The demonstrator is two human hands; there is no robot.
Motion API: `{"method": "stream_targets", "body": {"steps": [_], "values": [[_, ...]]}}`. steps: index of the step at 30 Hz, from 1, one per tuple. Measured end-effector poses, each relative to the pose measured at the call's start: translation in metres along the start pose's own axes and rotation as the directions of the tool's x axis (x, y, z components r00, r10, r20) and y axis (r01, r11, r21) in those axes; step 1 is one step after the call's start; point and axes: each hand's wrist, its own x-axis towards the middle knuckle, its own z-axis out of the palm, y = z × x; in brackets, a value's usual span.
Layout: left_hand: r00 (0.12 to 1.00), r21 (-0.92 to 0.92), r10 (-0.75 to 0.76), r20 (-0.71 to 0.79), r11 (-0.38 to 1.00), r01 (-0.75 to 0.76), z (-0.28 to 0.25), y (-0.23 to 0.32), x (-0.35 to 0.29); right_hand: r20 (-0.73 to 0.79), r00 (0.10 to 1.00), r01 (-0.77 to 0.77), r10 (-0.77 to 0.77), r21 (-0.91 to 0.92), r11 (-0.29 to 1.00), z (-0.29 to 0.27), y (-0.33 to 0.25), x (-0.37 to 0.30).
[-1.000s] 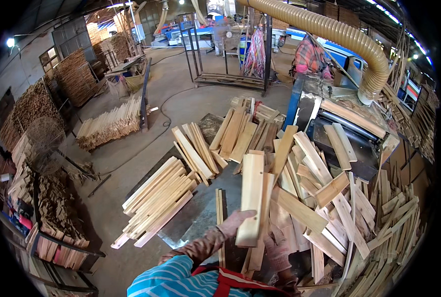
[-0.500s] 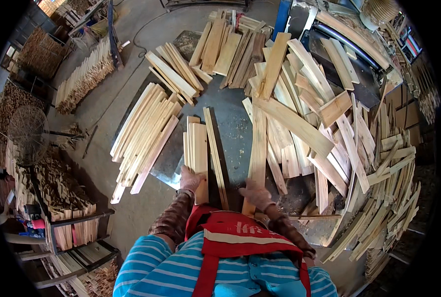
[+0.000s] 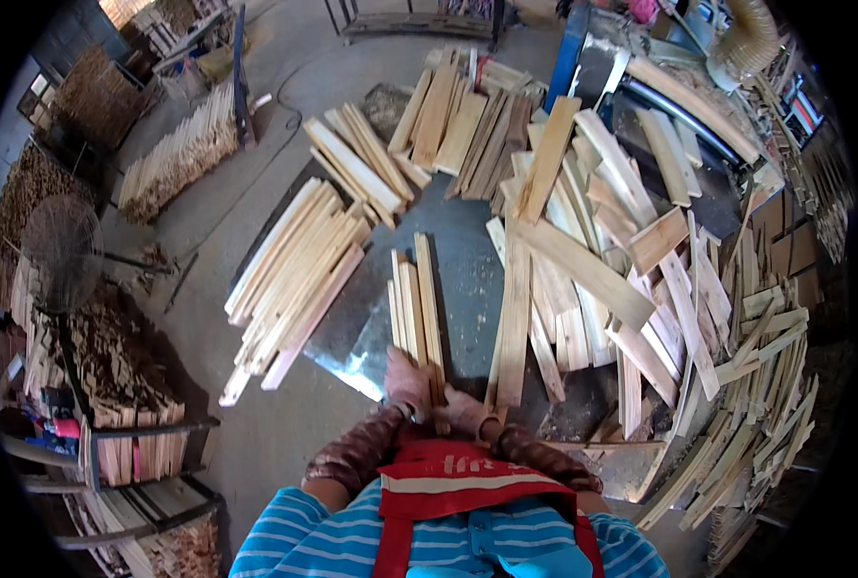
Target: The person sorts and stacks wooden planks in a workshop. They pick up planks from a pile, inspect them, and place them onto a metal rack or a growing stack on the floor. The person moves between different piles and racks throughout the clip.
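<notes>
A small bundle of pale wooden slats (image 3: 411, 308) stands out in front of me over the dark table (image 3: 468, 279), its slats side by side and seen narrow. My left hand (image 3: 408, 380) is closed around the near left part of the bundle. At the near right end of the same slats, my right hand (image 3: 462, 412) is closed too, its fingers partly hidden. A long wide plank (image 3: 513, 328) lies to the right of my right hand, apart from it. To the left rests a larger stack of slats (image 3: 294, 270).
Loose boards (image 3: 583, 275) lie in a crossed heap on the right, with more offcuts (image 3: 752, 385) beyond. Short boards (image 3: 462, 130) sit at the table's far end. A caged fan (image 3: 63, 252) and stacked wood (image 3: 125, 371) stand at left.
My right hand has moved left from the long plank to the slats. The separate thin slat now lies against the others, and the wide faces have turned out of sight.
</notes>
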Motion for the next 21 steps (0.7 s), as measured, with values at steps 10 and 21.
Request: {"method": "stream_targets", "body": {"steps": [10,21], "values": [[0.801,0.324,0.568,-0.189,0.806,-0.495,-0.035,-0.039,0.080,0.168,0.985,-0.059,0.047,0.069,0.996,-0.020,-0.018,-0.017],[0.899,0.364,0.303,-0.317,0.914,-0.179,-0.108,-0.095,0.160,-0.288,0.898,-0.077,0.334,0.644,0.761,-0.062,0.054,-0.065]]}}
